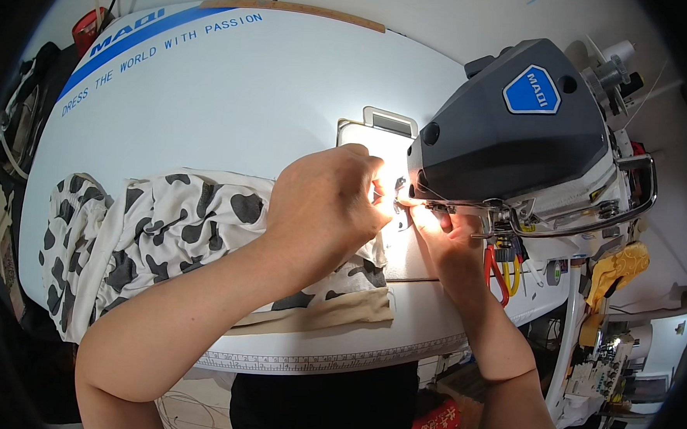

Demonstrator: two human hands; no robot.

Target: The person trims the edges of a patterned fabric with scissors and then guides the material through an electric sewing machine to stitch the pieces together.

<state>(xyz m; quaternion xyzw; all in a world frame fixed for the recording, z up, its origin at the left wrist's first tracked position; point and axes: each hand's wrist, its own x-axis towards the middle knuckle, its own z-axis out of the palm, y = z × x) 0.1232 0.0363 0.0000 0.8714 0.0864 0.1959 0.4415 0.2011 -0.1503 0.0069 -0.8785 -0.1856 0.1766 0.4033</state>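
Note:
My left hand (329,198) is closed in a pinch beside the lit needle area (399,188) of a dark grey and white sewing machine (511,138); what its fingertips hold is too small to make out. My right hand (447,239) reaches under the machine's head from the near side, index finger forward at the needle, other fingers curled, their contents unclear. White fabric with black spots (180,221) lies bunched to the left, partly behind my left forearm. A beige strip of cloth (338,307) runs along its near edge.
The white tabletop (170,120) has a printed measuring edge at the front and a wooden ruler (292,11) at the back. Red-handled (494,277) and yellow-handled tools hang at the machine's right. A red container (87,29) stands back left; another machine (607,368) is lower right.

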